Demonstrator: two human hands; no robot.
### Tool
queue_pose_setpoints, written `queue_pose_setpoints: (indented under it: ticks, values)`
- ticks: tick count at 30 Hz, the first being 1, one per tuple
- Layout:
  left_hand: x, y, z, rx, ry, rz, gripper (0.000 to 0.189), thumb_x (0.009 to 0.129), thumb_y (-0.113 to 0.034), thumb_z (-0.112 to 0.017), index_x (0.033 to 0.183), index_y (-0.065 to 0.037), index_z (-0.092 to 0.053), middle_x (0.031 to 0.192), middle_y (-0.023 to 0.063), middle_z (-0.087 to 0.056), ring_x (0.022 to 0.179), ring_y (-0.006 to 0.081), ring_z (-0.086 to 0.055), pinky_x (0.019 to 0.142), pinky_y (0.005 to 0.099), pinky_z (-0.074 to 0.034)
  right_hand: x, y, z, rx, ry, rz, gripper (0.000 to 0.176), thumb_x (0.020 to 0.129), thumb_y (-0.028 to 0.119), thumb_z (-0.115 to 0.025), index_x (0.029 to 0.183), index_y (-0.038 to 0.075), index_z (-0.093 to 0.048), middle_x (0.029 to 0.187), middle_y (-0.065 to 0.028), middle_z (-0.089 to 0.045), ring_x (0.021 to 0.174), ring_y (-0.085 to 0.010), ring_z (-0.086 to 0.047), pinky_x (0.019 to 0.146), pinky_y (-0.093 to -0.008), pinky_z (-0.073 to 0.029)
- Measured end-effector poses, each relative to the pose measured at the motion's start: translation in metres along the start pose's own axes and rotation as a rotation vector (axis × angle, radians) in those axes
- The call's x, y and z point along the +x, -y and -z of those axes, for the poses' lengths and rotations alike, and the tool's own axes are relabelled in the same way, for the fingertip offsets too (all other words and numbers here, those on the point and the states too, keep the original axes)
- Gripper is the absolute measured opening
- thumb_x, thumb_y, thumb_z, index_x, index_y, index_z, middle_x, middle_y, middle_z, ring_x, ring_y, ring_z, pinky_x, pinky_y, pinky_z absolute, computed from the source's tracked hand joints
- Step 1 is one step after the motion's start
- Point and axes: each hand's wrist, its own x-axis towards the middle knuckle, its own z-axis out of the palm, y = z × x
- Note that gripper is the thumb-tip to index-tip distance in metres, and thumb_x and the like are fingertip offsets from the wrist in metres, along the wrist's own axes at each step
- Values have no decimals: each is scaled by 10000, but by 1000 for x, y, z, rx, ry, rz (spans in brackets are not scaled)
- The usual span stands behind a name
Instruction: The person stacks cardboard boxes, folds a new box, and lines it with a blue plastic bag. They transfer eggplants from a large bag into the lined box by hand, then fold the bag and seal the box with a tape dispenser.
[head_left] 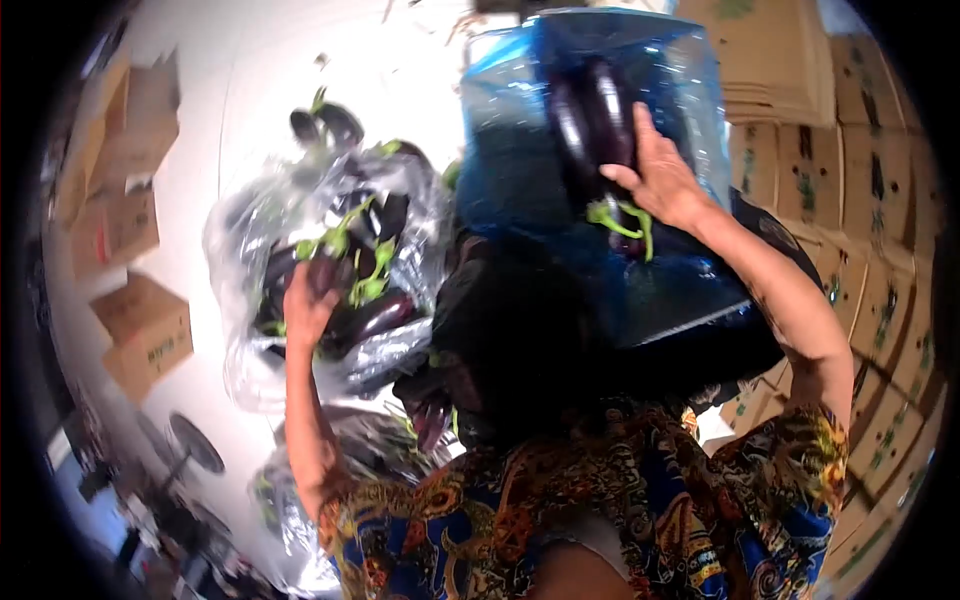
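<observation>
In the head view, my left hand point(308, 305) reaches into a clear plastic bag point(235, 240) full of dark purple eggplants with green stems. Its fingers close round one eggplant point(325, 275), slightly blurred. To the right, my right hand point(665, 185) grips a long eggplant point(610, 110) inside a blue plastic liner point(500, 90), thumb across it and fingers along its far side. A second eggplant point(568, 120) lies alongside, touching it. Green stems point(625, 218) point toward me. Whatever supports the liner is mostly hidden beneath it.
Loose eggplants point(335, 122) lie on the pale floor beyond the clear bag. Another plastic bag point(350, 435) sits near my left side. Stacked cardboard boxes point(880, 190) line the right; open cartons point(145, 335) stand at the left, near a round-based stand point(195, 443).
</observation>
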Motion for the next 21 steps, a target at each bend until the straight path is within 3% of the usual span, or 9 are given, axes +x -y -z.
queue_pose_setpoints:
  ticks: [1, 2, 4, 6, 7, 10, 14, 19, 21]
  values:
    - [-7, 16, -10, -317, -104, -21, 579, 722, -70, -709, 1253, -10, -487, 1122, 132, -615, 1011, 264, -597, 906, 352, -461, -1, 3, 9, 22, 61, -4, 958, 876, 441, -618, 1448, -103, -75, 1195, -353, -504, 1075, -481, -514, 951, -475, -422]
    - [-22, -31, 3, -486, -203, 4, 604, 728, 14, -692, 1291, -2, -476, 1169, 95, -579, 1041, 214, -561, 931, 324, -441, -4, 3, 16, 50, 130, -2, 948, 885, 443, -603, 1437, -127, -86, 1211, -351, -495, 1067, -475, -521, 950, -469, -426]
    - [-34, -64, 13, -736, -308, 123, 604, 736, -3, -703, 1292, 6, -469, 1188, 106, -574, 1079, 222, -559, 964, 344, -436, -6, -9, 15, -2, 162, 106, 919, 895, 413, -599, 1409, -172, -111, 1219, -351, -493, 1076, -465, -529, 945, -455, -436]
    - [-37, -116, 24, -1044, -284, -16, 650, 753, -71, -715, 1323, 29, -417, 1252, 171, -539, 1144, 263, -543, 1019, 395, -412, -9, 1, 41, -61, 402, -15, 890, 921, 425, -568, 1444, -122, -101, 1361, -329, -404, 1237, -435, -433, 1054, -416, -352]
    - [-33, -144, 30, -1079, -257, -179, 719, 738, -57, -720, 1360, 13, -366, 1288, 189, -521, 1196, 286, -519, 1053, 426, -393, -12, 0, 45, 0, 368, 6, 882, 912, 411, -583, 1450, -108, -115, 1373, -323, -398, 1245, -430, -432, 1055, -413, -353]
    - [-17, -224, 36, -1016, -151, -342, 748, 711, -35, -748, 1353, 2, -367, 1307, 185, -515, 1225, 287, -496, 1064, 444, -382, -16, -15, 35, 213, 239, 54, 887, 845, 334, -670, 1469, -45, -167, 1402, -287, -399, 1274, -413, -423, 1068, -398, -348]
    - [21, -319, 19, -658, -38, -546, 656, 686, -40, -779, 1261, 1, -465, 1147, 117, -620, 1022, 221, -607, 940, 355, -471, -23, -21, 8, 226, 193, 191, 941, 790, 316, -694, 1440, -100, -157, 1395, -337, -352, 1275, -441, -410, 1064, -415, -361]
    - [69, -400, -29, -437, -139, -1206, 543, 663, -51, -716, 1180, -95, -553, 1090, 76, -639, 988, 232, -629, 859, 344, -488, -40, -5, 5, 250, 261, 139, 955, 788, 287, -675, 1451, -95, -106, 1401, -407, -264, 1295, -489, -351, 1100, -441, -304]
    - [88, -415, -49, -225, -191, -1316, 568, 650, -45, -748, 1182, -97, -555, 1131, 80, -635, 1012, 269, -625, 887, 357, -482, -47, 3, -3, 225, 201, 123, 963, 776, 272, -697, 1436, -113, -112, 1381, -439, -247, 1268, -541, -346, 1083, -487, -321]
